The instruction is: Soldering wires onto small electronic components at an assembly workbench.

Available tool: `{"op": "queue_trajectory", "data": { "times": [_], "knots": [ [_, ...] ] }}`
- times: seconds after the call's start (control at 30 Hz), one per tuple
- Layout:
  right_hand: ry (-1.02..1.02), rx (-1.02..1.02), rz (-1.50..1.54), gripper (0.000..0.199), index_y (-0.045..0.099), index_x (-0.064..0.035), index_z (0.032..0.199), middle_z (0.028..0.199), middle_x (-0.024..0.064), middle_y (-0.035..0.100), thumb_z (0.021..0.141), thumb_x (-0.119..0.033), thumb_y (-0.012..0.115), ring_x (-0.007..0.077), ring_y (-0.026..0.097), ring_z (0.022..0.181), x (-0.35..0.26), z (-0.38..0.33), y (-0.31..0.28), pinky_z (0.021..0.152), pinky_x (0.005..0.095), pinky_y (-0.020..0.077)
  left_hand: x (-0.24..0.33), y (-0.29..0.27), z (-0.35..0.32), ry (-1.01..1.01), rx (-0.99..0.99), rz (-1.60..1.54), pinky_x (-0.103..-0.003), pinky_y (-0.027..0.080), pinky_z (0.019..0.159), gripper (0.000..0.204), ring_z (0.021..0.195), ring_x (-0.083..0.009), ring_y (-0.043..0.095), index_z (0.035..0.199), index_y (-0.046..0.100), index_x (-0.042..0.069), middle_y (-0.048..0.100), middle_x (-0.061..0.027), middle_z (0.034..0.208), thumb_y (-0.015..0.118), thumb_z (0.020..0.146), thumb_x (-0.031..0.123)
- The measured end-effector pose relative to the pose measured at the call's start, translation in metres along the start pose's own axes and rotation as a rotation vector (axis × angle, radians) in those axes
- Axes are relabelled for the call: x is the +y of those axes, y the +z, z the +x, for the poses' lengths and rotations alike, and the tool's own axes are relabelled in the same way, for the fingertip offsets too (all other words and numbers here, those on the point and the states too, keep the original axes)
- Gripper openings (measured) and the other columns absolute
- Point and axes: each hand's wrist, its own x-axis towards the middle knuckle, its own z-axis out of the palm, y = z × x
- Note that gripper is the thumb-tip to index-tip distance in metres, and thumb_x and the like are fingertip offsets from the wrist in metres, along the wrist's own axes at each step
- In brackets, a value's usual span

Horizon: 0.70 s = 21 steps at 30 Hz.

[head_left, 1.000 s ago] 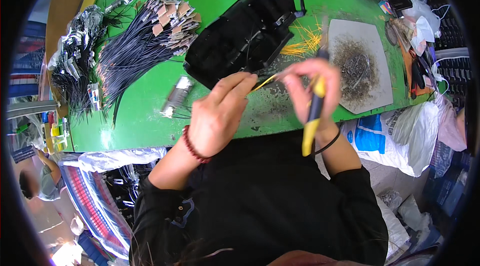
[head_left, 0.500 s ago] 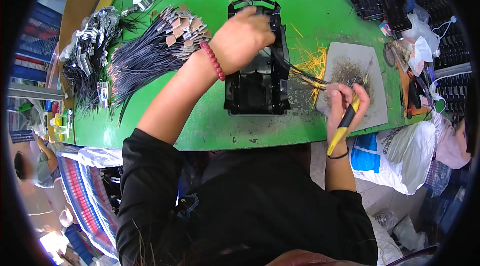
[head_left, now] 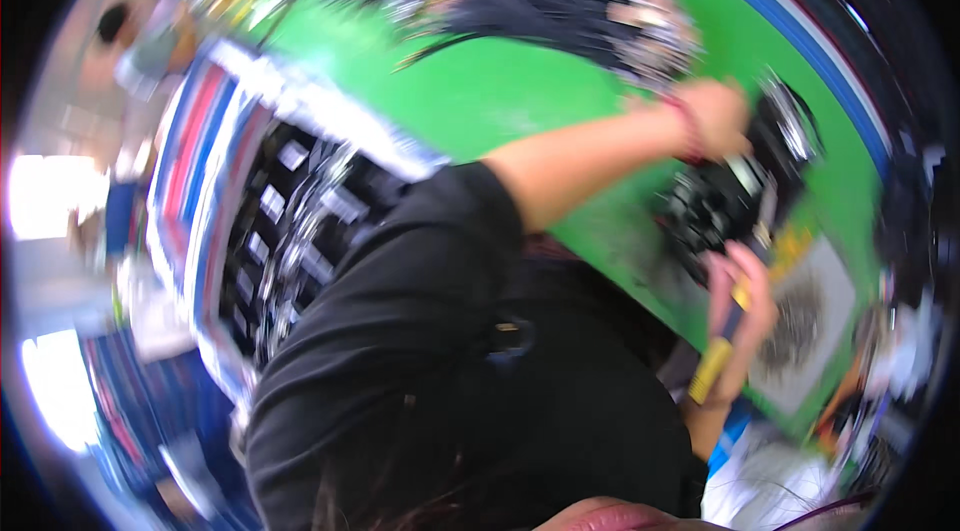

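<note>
My right hand (head_left: 748, 296) is closed round a slim yellow-and-black handled tool (head_left: 711, 369), beside the near end of a black plastic housing (head_left: 705, 216). The tool's working end cannot be made out. At the housing's far part my left hand (head_left: 712, 116), with a red bead bracelet at the wrist, reaches over it. Its fingers are smeared by motion, so what they hold does not show. Just beyond lies a shiny, clear-looking piece (head_left: 795, 126) on the housing's far end.
A bundle of black wires (head_left: 560, 16) lies at the back of the green table (head_left: 500, 91). Yellow wire scraps (head_left: 795, 243) and a stained grey pad (head_left: 835, 281) are right of the housing. A crate of black parts (head_left: 290, 221) stands at the left.
The whole view has swung round, so table and housing now appear tilted and farther right, with heavy blur. The crate at the left shows more fully. My right hand keeps the tool.
</note>
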Motion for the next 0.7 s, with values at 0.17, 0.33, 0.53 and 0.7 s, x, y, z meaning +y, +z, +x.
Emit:
{"op": "queue_trajectory", "data": {
  "times": [0.17, 0.33, 0.53, 0.7],
  "knots": [
    [-0.340, 0.519, 0.212, 0.034, 0.040, 0.0080, 0.116, 0.092, 0.0275, 0.066, 0.096, -0.018, 0.050, 0.0291, 0.064, 0.077, 0.035, -0.023, -0.030, 0.075, 0.0379, 0.0517, -0.005, 0.005, -0.009, 0.045, 0.099, -0.124, -0.043, 0.053, 0.081, 0.032, 0.089, -0.0364, 0.066, 0.086, 0.070, -0.004, 0.066, -0.0276, 0.087, 0.057, 0.074, 0.022],
    [-0.003, 0.348, 0.162, 0.030, 0.041, 0.0074, 0.118, 0.098, 0.0300, 0.065, 0.096, -0.011, 0.049, 0.0284, 0.063, 0.074, 0.032, -0.025, -0.007, 0.074, 0.0377, 0.0521, -0.081, -0.120, -0.141, -0.084, 0.386, -0.131, -0.037, 0.051, 0.058, 0.032, 0.061, -0.0224, 0.064, 0.081, 0.061, -0.003, 0.063, -0.0150, 0.068, 0.062, 0.080, 0.030],
    [-0.113, 0.146, 0.220, 0.025, 0.043, 0.0076, 0.116, 0.101, 0.0282, 0.065, 0.096, -0.004, 0.051, 0.0257, 0.064, 0.075, 0.053, -0.036, 0.043, 0.072, 0.0340, 0.0542, -0.204, -0.196, -0.388, -0.540, 0.736, -0.227, -0.025, 0.049, 0.070, 0.031, 0.075, -0.0085, 0.060, 0.106, 0.064, -0.002, 0.066, -0.0034, 0.086, 0.062, 0.088, 0.024],
    [0.045, 0.126, 0.216, 0.025, 0.045, 0.0065, 0.118, 0.105, 0.0236, 0.065, 0.098, -0.006, 0.050, 0.0229, 0.062, 0.083, 0.040, -0.038, 0.042, 0.078, 0.0319, 0.0521, -0.258, -0.201, -0.577, -1.179, 0.825, 0.232, -0.033, 0.049, 0.074, 0.035, 0.078, -0.0214, 0.066, 0.101, 0.068, 0.001, 0.070, -0.0136, 0.085, 0.065, 0.081, 0.030]
  ]
}}
